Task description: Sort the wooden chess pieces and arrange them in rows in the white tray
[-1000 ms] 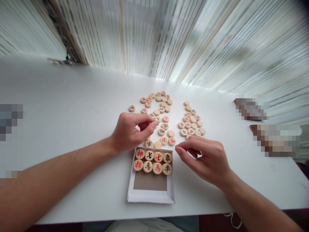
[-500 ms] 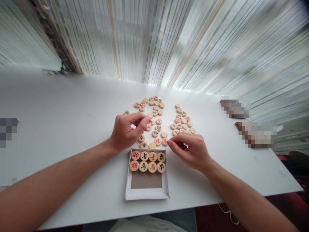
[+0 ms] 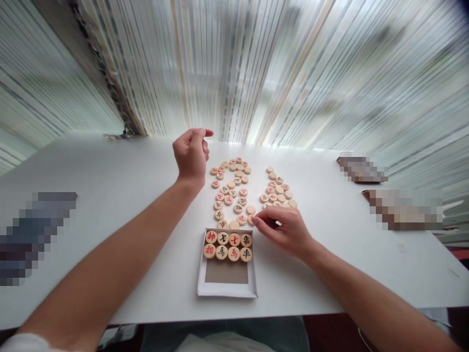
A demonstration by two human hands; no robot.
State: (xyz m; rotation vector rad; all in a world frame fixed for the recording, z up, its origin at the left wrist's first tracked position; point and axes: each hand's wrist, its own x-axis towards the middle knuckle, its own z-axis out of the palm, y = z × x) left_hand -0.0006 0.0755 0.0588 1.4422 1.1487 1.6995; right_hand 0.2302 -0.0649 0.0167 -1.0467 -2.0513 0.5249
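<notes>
My left hand [image 3: 192,155] is raised beyond the far left of the loose pieces. Its fingers are curled in and the index finger juts to the right; whether anything is inside is hidden. With thumb and index finger together, my right hand [image 3: 284,227] pinches the edge of a red-marked Chinese chess piece [image 3: 251,220] lying on the table. Just nearer me sits a shallow white box [image 3: 227,290]. Two rows of round wooden pieces, marked red and black, fill its far half, including a red-marked piece [image 3: 209,251]. The brown bottom shows in the near half.
Many loose pieces lie in two groups on the white table [image 3: 146,274], one beyond the box, another group [image 3: 279,189] farther right. Some are face down. Blurred-out objects lie at the left edge and at the right [image 3: 399,210]. A striped curtain [image 3: 234,73] hangs behind the table.
My left hand has lifted off the loose pieces and moved up and away from me, its fingers now curled. The right hand stays at the same piece. The view has shifted slightly.
</notes>
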